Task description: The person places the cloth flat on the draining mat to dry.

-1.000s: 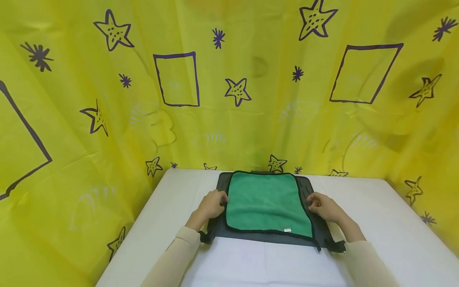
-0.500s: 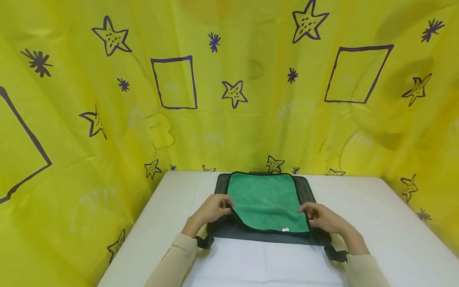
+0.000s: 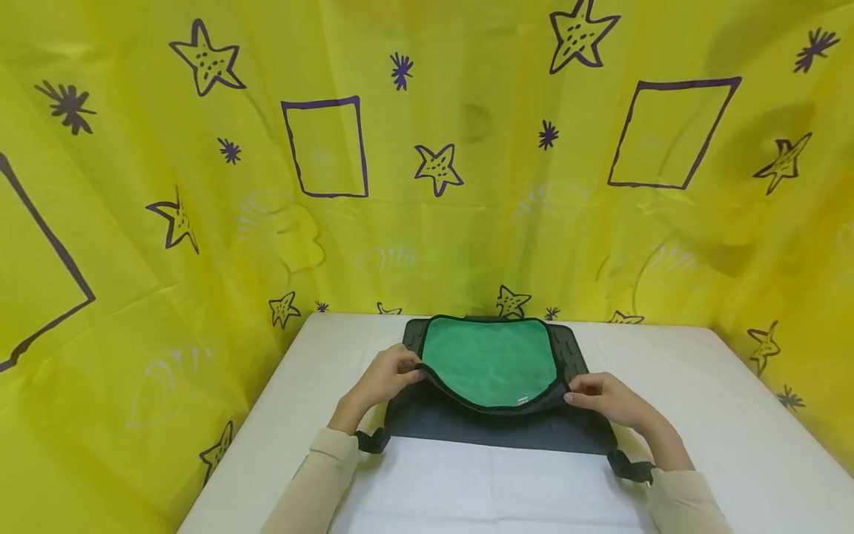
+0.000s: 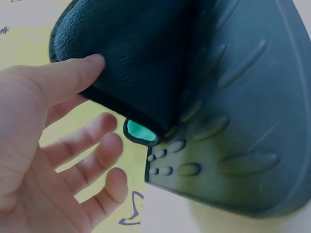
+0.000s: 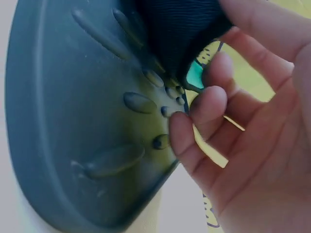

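A green cloth with black edging and a small white label lies on a dark grey mat. Its near edge is raised and sags between the hands, showing the dark underside. At the near left corner my left hand pinches the cloth between thumb and fingers. The left wrist view has that thumb on the dark underside, beside the mat's raised ridges. My right hand pinches the opposite near corner; in the right wrist view its lower fingers curl loosely beside the dark cloth.
The mat rests on a white table. Black straps hang from the wrists, the left strap and the right strap both near the mat's front corners. A yellow curtain with drawn stars stands behind the table.
Both hands have taken hold of the cloth's near corners. That edge has risen and moved back toward the far side, uncovering more of the mat's front.
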Action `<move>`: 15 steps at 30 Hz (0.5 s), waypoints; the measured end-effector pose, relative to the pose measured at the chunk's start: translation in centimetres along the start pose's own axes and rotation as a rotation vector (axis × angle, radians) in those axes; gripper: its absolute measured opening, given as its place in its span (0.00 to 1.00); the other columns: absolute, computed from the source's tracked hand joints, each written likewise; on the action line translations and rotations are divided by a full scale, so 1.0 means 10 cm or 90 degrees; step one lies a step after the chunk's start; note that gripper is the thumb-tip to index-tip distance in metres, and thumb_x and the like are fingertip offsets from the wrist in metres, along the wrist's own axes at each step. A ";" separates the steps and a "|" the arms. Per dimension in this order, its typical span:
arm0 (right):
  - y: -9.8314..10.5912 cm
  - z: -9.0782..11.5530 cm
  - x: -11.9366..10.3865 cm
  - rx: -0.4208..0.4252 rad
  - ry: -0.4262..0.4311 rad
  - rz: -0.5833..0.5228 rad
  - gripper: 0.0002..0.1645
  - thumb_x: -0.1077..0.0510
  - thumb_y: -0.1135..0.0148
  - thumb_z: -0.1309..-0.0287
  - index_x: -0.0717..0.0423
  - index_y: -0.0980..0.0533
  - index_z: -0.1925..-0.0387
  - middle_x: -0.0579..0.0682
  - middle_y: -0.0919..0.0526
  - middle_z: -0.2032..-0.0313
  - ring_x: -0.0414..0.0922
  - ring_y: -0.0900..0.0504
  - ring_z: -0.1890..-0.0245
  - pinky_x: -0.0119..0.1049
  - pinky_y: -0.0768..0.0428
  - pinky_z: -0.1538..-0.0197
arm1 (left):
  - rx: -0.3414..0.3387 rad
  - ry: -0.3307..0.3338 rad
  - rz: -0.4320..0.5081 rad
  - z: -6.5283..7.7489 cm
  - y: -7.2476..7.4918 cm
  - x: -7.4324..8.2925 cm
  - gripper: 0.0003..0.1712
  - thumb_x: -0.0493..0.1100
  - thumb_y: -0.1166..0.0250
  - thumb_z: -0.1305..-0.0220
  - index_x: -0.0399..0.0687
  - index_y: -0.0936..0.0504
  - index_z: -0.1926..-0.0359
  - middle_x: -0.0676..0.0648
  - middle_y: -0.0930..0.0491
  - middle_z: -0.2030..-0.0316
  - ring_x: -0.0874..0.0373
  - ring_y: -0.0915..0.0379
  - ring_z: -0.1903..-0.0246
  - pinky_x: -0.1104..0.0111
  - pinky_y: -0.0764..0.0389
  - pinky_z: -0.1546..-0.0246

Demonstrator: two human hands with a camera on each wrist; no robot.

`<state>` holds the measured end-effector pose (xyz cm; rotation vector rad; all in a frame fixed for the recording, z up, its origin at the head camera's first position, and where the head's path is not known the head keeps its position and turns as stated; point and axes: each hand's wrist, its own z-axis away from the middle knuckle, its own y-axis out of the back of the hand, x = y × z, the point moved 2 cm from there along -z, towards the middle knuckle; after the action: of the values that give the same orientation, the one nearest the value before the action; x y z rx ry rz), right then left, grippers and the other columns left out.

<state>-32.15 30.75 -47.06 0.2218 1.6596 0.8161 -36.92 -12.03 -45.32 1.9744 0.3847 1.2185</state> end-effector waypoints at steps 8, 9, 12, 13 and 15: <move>0.01 0.09 0.02 -0.078 -0.006 -0.028 0.07 0.59 0.38 0.32 0.60 0.22 0.60 0.44 0.27 0.72 0.37 0.28 0.72 0.32 0.29 0.70 | -0.176 0.049 -0.019 0.08 -0.02 -0.01 0.04 0.38 0.26 0.39 0.47 0.12 0.63 0.51 0.16 0.67 0.60 0.25 0.66 0.67 0.22 0.64; 0.02 0.09 0.02 -0.085 -0.009 -0.029 0.07 0.59 0.38 0.32 0.61 0.22 0.60 0.44 0.27 0.73 0.37 0.29 0.73 0.32 0.29 0.71 | -0.191 0.055 -0.018 0.09 -0.03 0.00 0.05 0.37 0.26 0.39 0.48 0.12 0.62 0.51 0.15 0.67 0.60 0.25 0.67 0.67 0.22 0.65; 0.03 0.10 0.01 -0.097 -0.017 -0.031 0.07 0.59 0.38 0.31 0.61 0.22 0.59 0.43 0.27 0.73 0.36 0.29 0.73 0.31 0.29 0.70 | -0.208 0.054 -0.007 0.10 -0.04 0.03 0.06 0.35 0.27 0.39 0.48 0.12 0.61 0.51 0.14 0.68 0.61 0.25 0.69 0.68 0.22 0.66; 0.03 0.10 0.01 -0.101 -0.016 -0.031 0.07 0.59 0.39 0.31 0.62 0.22 0.59 0.42 0.27 0.73 0.36 0.29 0.73 0.31 0.29 0.70 | -0.212 0.051 -0.001 0.10 -0.04 0.04 0.06 0.35 0.27 0.39 0.48 0.11 0.61 0.51 0.14 0.69 0.61 0.25 0.70 0.69 0.22 0.66; 0.03 0.09 0.00 -0.107 -0.016 -0.035 0.08 0.60 0.39 0.31 0.62 0.22 0.58 0.42 0.28 0.73 0.35 0.29 0.73 0.30 0.29 0.70 | -0.218 0.045 0.013 0.10 -0.04 0.06 0.05 0.35 0.27 0.39 0.48 0.11 0.62 0.52 0.15 0.70 0.62 0.26 0.71 0.70 0.23 0.67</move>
<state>-31.39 31.35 -46.87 0.0686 1.5578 0.9021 -35.71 -11.87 -45.52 1.6493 0.1760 1.2772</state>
